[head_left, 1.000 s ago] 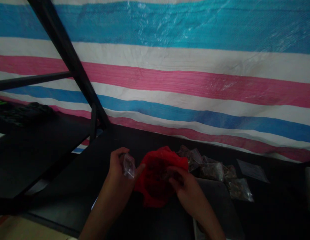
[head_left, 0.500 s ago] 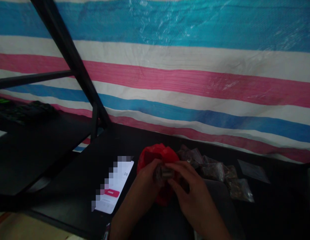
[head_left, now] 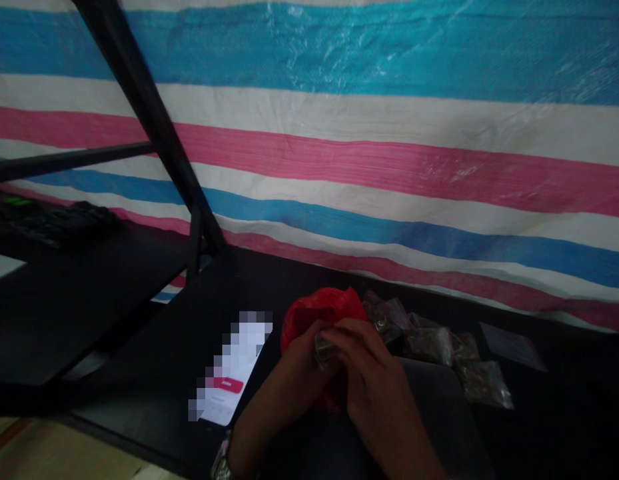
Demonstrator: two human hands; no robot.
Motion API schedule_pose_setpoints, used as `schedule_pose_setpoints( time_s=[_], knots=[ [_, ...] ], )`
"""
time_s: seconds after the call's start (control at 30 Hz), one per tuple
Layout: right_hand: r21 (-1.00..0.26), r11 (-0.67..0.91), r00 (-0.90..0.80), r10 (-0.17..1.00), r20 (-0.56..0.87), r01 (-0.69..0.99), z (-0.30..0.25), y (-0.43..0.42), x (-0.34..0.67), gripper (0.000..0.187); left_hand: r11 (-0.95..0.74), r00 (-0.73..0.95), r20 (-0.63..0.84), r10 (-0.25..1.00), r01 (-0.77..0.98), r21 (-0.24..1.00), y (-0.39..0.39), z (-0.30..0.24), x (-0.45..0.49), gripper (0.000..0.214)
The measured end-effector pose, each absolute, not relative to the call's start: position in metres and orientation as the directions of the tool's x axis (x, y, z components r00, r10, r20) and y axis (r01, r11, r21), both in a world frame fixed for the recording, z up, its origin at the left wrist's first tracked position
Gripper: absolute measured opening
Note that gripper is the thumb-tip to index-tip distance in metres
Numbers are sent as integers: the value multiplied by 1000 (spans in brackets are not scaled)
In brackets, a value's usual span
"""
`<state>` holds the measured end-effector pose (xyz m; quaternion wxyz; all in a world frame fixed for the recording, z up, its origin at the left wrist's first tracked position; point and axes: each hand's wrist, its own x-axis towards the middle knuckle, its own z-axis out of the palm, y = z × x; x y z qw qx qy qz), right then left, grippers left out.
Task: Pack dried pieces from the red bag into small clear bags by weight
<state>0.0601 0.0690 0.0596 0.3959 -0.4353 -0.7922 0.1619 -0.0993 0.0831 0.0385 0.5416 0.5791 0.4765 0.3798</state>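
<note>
My left hand is closed around a small clear plastic bag, in front of a red plastic bag. My right hand reaches in from the other side, its fingers closed on the clear bag's near edge. Dim light and the fingers hide most of the small bag, and I cannot make out its contents. The red bag stands with its mouth spread, partly behind both hands. Several small clear bags with brownish contents lie to the right of my right hand.
A lit phone lies left of my hands on the black table. A flat clear bag rests at the right. A dark grey flat object is beside my right forearm. A black metal frame and striped sheeting stand behind.
My right hand has turned and closed in over the small clear bag, so less of it shows. The whole view has shifted slightly, with the table things appearing a little further right.
</note>
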Motion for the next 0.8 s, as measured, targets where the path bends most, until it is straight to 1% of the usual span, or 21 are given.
schedule_pose_setpoints(
  time_s=[0.07,0.13,0.3,0.43,0.53,0.67,0.8],
  knots=[
    [-622,572,-308,817,487,534,59,68,59,58,43,259,-71,963,111,993,83,39,-99,20],
    [-617,579,-299,811,503,533,58,69,58,59,44,271,-63,960,73,996,83,40,-98,24],
    [-617,573,-249,809,533,540,59,71,60,50,80,293,-82,953,19,997,81,45,-101,30],
    [-625,581,-250,804,539,522,61,70,61,42,117,266,-125,956,45,992,79,50,-105,27],
    [-606,586,-230,794,563,538,62,70,60,41,106,232,-120,965,74,992,81,51,-105,23],
    [-606,574,-170,788,592,551,63,71,58,41,90,166,-105,980,96,991,85,48,-104,26],
    [-630,548,-44,772,634,551,65,71,58,32,46,162,-58,985,78,996,85,46,-103,33]
  ],
)
